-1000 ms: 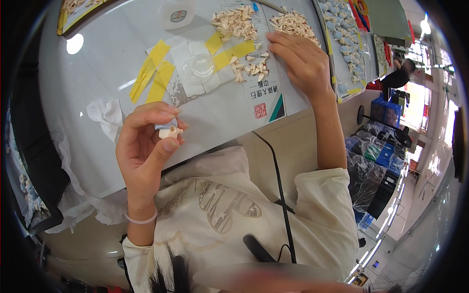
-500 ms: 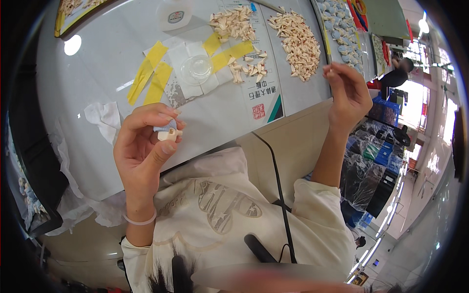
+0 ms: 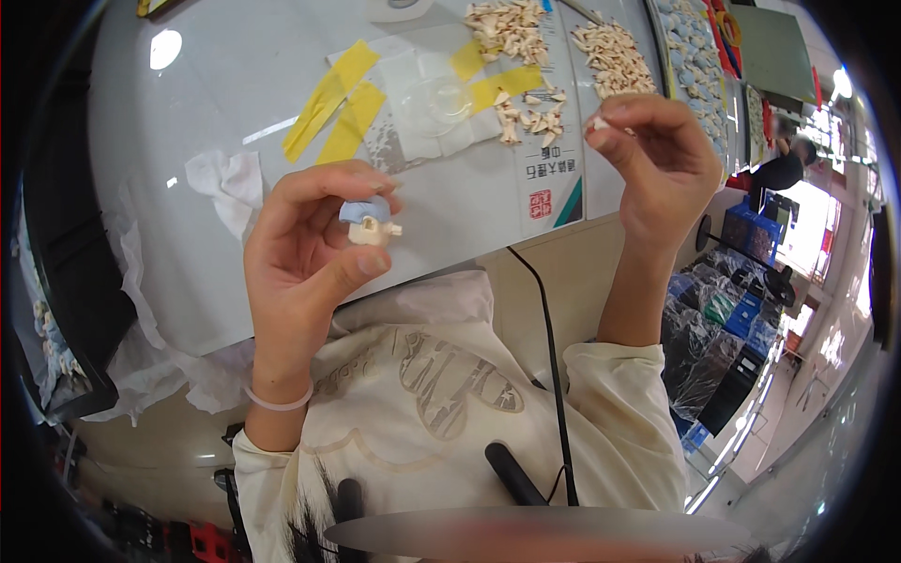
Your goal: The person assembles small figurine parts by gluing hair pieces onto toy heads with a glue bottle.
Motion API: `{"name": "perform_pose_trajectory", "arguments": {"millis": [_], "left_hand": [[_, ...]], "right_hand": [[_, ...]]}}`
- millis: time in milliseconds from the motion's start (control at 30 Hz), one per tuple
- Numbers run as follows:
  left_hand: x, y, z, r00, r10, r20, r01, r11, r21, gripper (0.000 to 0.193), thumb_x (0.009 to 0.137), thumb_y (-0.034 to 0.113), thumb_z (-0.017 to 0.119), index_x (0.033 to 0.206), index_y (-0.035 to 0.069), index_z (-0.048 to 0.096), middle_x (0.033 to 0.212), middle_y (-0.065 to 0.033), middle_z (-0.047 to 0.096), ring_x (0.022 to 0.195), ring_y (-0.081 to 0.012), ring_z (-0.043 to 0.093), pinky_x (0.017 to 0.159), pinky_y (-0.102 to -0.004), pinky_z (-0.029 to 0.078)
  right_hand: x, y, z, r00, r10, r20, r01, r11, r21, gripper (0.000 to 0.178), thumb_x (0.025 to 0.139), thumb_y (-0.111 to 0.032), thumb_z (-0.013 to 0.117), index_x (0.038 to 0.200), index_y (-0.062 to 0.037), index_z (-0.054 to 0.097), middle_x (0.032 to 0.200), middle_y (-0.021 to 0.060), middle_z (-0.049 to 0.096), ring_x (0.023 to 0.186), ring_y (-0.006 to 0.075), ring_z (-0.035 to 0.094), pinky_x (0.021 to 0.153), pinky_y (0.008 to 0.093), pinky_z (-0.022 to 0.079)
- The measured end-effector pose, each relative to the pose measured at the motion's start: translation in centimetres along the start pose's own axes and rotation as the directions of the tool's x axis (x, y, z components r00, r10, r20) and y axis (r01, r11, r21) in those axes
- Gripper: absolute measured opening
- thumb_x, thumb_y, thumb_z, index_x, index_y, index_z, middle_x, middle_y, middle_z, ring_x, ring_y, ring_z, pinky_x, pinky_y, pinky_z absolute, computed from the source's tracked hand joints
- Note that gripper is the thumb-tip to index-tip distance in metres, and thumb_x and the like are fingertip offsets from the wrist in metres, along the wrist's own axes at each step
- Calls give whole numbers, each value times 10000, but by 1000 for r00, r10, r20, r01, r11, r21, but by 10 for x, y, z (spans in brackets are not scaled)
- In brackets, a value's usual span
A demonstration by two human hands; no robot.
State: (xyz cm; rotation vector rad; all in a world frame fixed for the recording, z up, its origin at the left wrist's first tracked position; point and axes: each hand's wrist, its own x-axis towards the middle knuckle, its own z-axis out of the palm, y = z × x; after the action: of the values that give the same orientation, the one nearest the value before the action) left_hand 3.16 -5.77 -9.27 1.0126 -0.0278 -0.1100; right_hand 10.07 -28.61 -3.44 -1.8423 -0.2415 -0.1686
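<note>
Between the thumb and fingers of my left hand (image 3: 298, 246) is a small plastic figure part (image 3: 370, 225) with a light blue top and a cream lower half. A socket-like hollow and a short stub show on it. My right hand (image 3: 668, 169), raised on the other side, pinches a tiny cream piece (image 3: 600, 123) in its fingertips; the hand mostly covers it. Behind and between the hands lies a round clear dish (image 3: 441, 101) on a white pad held by yellow tape (image 3: 349, 127). Several small cream pieces (image 3: 537, 122) lie just right of the dish.
Two heaps of cream pieces, one left (image 3: 507, 33) and one right (image 3: 610, 58), lie at the back. Rows of blue parts (image 3: 690, 47) fill a tray at the far right. A crumpled white cloth (image 3: 225, 188) is on the left. A black cable (image 3: 546, 347) hangs before the table.
My right hand has come leftward and nearer my left hand with its piece. The figure part is turned so more of its blue top shows. The whole view has shifted.
</note>
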Motion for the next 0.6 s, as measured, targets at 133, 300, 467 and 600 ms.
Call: {"name": "perform_pose_trajectory", "arguments": {"millis": [133, 300, 467, 600], "left_hand": [[-1, 2, 1, 999, -25, -43, 23, 998, -53, 378, 682, -20, 644, 1009, -8, 456, 1002, -139, 508, 898, -188, 530, 705, -222, 471], [-3, 0, -2, 1000, -9, -28, 3, 982, -190, 382, 675, -27, 647, 1010, -15, 464, 999, -133, 515, 931, -196, 525, 759, -254, 458], [-1, -3, -7, 997, 75, 27, -75, 997, -2, 392, 674, -26, 649, 1018, -18, 462, 991, -131, 515, 957, -212, 511, 851, -303, 403], [-2, 2, -1, 997, -23, -74, 27, 998, 51, 444, 660, 200, 718, 981, 34, 461, 995, -137, 506, 892, -206, 531, 790, -287, 416]], "right_hand": [[15, -3, 18, 992, -56, 114, 60, 998, -35, 143, 621, 110, 631, 744, 48, 590, 730, 76, 597, 659, 106, 546, 631, 203, 439], [35, -4, 28, 936, -92, 339, 137, 984, -112, 146, 591, 83, 653, 719, 31, 606, 690, 70, 591, 644, 100, 529, 586, 201, 410], [47, -8, 38, 849, 21, 528, 178, 929, -323, 141, 619, 42, 653, 737, 24, 576, 754, 72, 540, 675, 127, 462, 638, 225, 354], [59, 12, 74, 700, -649, 298, 495, 742, 452, 111, 566, -6, 700, 623, -32, 608, 637, 56, 564, 653, 154, 518, 601, 265, 392]]}}
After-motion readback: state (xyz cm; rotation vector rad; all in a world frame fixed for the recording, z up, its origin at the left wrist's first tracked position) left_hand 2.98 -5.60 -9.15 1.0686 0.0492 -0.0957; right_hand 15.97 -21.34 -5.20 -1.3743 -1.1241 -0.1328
